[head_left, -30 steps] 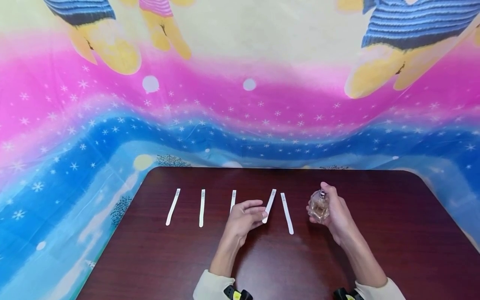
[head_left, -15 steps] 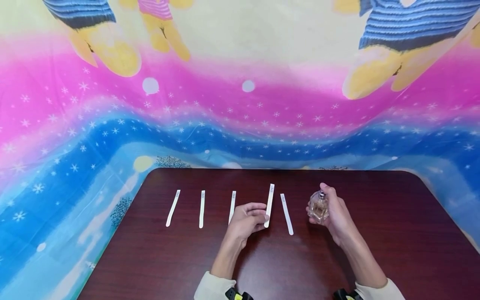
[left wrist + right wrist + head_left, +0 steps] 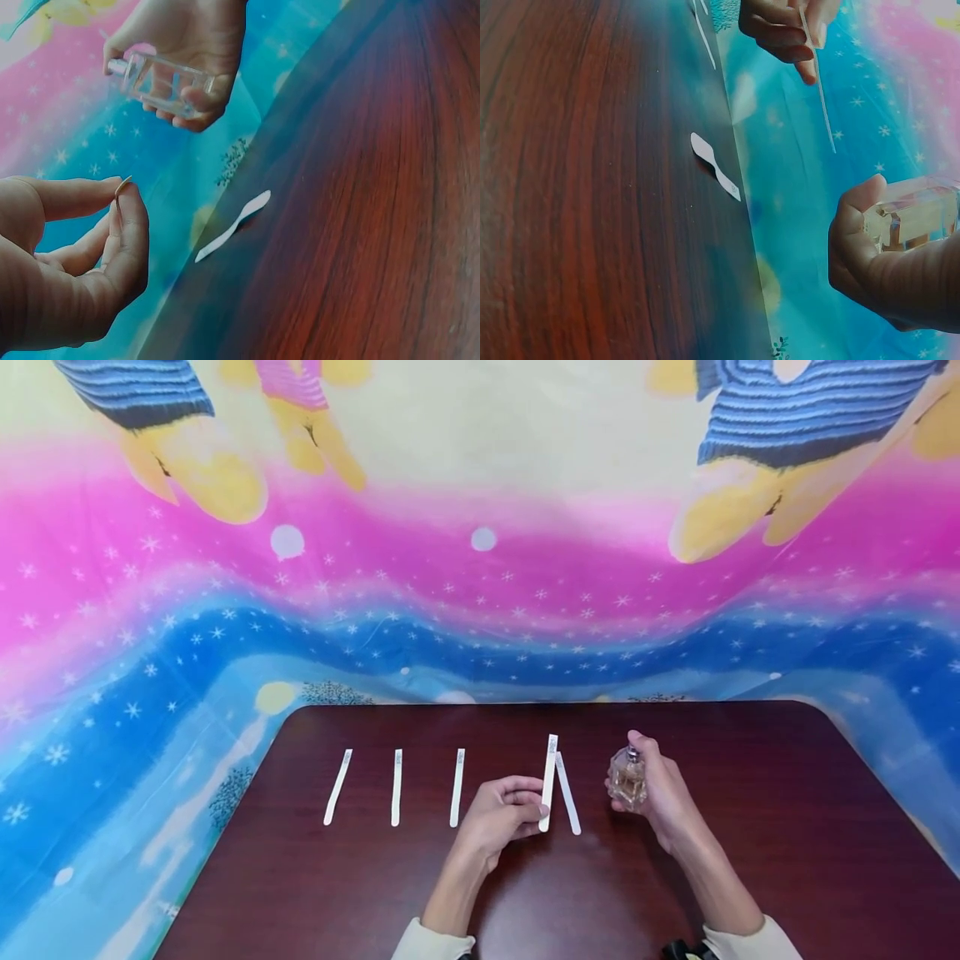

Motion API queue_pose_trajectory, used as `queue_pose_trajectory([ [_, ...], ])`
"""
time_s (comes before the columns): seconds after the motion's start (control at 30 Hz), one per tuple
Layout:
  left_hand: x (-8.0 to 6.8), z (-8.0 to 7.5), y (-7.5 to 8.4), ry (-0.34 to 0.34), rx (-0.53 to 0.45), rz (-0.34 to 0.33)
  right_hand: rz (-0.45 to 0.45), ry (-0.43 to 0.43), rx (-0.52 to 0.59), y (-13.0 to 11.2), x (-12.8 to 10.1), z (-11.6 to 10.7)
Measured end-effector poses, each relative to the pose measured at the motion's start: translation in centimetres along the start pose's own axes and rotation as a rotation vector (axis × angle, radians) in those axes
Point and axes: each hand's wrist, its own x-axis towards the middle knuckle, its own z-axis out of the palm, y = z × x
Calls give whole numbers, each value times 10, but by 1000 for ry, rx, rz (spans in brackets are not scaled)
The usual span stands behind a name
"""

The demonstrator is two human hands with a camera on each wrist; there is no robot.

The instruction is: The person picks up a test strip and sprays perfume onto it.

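Observation:
My left hand (image 3: pixel 504 814) pinches the near end of a white paper strip (image 3: pixel 549 781) between thumb and fingers, lifted off the dark wooden table (image 3: pixel 750 860) and standing nearly upright. The same strip (image 3: pixel 819 82) shows edge-on in the right wrist view, with the left hand's fingers (image 3: pixel 780 34) round it. My right hand (image 3: pixel 660 789) grips a small clear glass perfume bottle (image 3: pixel 627 777) with a metal nozzle, held above the table just right of the strip. In the left wrist view the bottle (image 3: pixel 161 82) lies sideways in the right hand (image 3: pixel 187 37), its nozzle toward my left hand (image 3: pixel 67 262).
Three more white strips (image 3: pixel 337 787) (image 3: pixel 395 787) (image 3: pixel 457 787) lie in a row on the table left of my left hand. Another strip (image 3: pixel 567 793) lies between the hands. A colourful cartoon cloth (image 3: pixel 480 568) hangs behind the table.
My left hand has lifted its strip off the table and tipped it upright, moving it right, closer to the bottle. The right hand has kept hold of the bottle.

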Motion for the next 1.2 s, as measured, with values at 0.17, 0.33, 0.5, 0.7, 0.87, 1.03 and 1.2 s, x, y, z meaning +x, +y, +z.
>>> queue_pose_trajectory([
  [0.17,-6,7,-1,-13,-14,6,13,42,-16,1,2,2],
  [0.33,-9,12,1,-27,-12,8,13,67,-27,3,4,4],
  [0.5,-11,14,2,-34,-15,10,6,64,-33,5,5,5],
  [0.7,-12,15,3,-41,-26,2,-5,51,-38,6,6,5],
  [0.87,-12,18,5,-61,-26,0,-11,58,-58,6,7,4],
  [1.03,-13,20,6,-78,-24,-3,2,85,-88,7,9,4],
  [1.2,-14,22,7,-89,-33,-5,15,106,-96,10,10,4],
])
